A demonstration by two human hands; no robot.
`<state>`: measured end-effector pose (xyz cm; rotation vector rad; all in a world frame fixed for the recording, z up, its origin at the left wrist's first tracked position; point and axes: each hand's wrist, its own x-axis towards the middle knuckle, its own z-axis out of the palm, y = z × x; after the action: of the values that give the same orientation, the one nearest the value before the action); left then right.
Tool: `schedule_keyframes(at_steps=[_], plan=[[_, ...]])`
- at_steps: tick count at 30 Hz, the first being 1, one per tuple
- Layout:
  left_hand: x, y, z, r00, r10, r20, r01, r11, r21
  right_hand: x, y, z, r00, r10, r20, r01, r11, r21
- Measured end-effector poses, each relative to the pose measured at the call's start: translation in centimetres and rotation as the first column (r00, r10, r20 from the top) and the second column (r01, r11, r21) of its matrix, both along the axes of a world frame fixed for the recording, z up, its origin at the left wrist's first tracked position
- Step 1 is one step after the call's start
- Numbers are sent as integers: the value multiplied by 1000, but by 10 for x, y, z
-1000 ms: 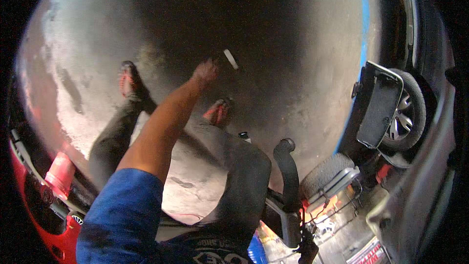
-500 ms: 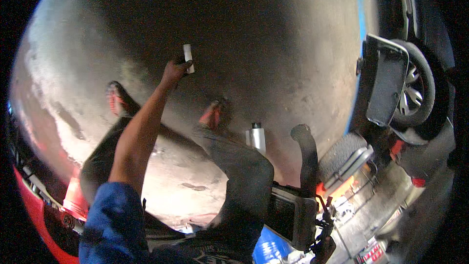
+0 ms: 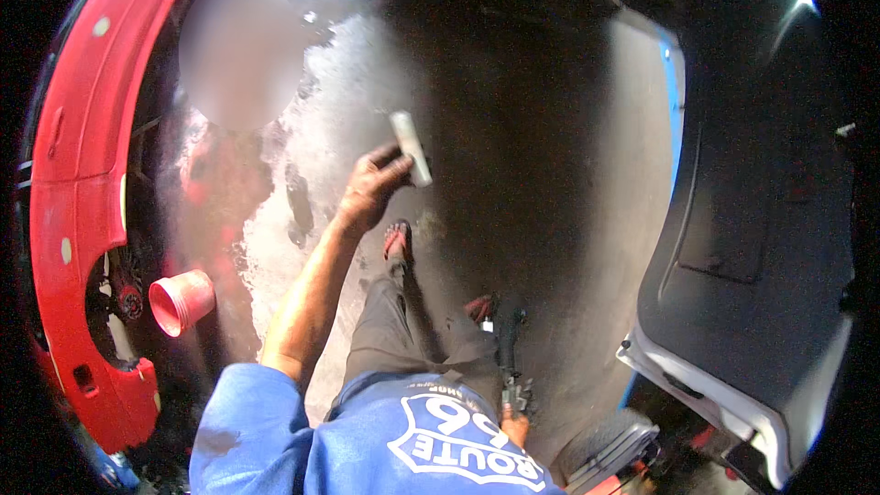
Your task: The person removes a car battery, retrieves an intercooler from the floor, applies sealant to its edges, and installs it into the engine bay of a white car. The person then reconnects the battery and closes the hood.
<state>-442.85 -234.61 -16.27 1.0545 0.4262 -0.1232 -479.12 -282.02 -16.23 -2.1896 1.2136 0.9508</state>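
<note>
My left hand (image 3: 374, 185) is stretched out ahead above the floor, fingers closed round a slim white bar-shaped block (image 3: 410, 147). The block tilts, its upper end leaning left. Low and right, beside my thigh, my right hand (image 3: 515, 427) is partly hidden by my shirt. Its fingers wrap the lower part of a long dark tool (image 3: 507, 348) with metal fittings; I cannot make out its exact kind. A small white piece (image 3: 487, 324) shows beside the tool, close to my right foot.
A red car body (image 3: 82, 165) with pale patches stands along the left. Near its wheel arch is a red bucket (image 3: 181, 301). On the right hangs a large dark vehicle panel (image 3: 733, 312), with a tyre (image 3: 600, 445) below it. A blue line (image 3: 676, 119) edges the floor there.
The view has swung left and up, bringing the red car and bucket into sight. My left hand still holds the white block, now tilted. The dark tool now shows beside my leg.
</note>
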Motion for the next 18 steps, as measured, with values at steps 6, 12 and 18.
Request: schedule_keyframes(at_steps=[6,12,18], plan=[[0,70,146,927,135,351,-47,967,-250,59,81,8,954,110,279,-128,991,49],[-38,39,301,366,71,928,484,837,-255,102,119,14,917,83,390,-97,995,18],[-53,37,374,210,162,964,394,888,-235,142,131,14,884,78,462,-90,996,3]])
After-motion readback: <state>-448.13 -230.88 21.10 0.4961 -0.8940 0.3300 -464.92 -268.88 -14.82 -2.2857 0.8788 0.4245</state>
